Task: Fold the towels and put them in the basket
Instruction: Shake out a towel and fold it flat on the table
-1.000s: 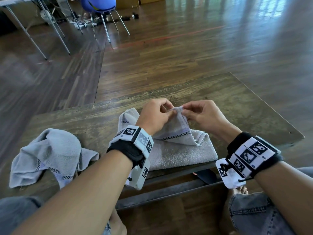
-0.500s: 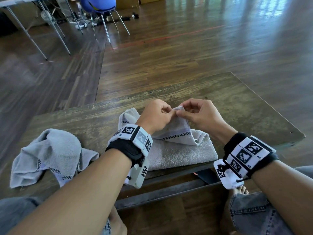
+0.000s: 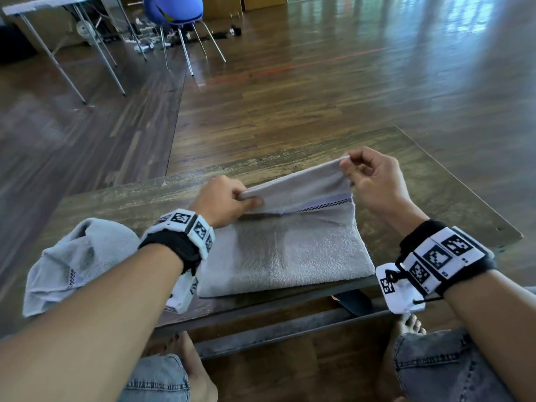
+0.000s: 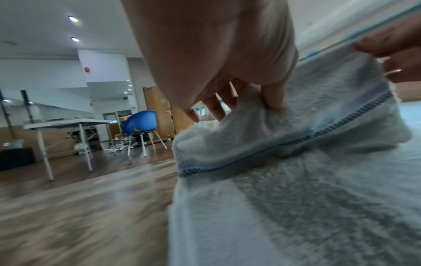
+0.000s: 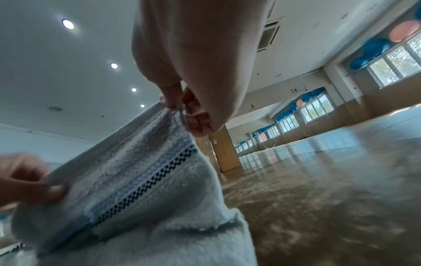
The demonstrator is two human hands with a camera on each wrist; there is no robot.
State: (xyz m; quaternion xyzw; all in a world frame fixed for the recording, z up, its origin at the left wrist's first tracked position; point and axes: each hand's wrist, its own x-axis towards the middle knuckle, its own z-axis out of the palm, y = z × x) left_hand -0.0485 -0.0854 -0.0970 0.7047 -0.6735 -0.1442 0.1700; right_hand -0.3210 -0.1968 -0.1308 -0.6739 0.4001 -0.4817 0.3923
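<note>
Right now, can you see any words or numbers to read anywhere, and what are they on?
None that can be read.
Left wrist band: black-and-white square code patterns only, no letters.
Right wrist band: the same kind of patterns; a tiny blue mark beside them is too small to read.
Towel: a checkered stripe, no label showing.
Door: a small sign, too blurred to read.
</note>
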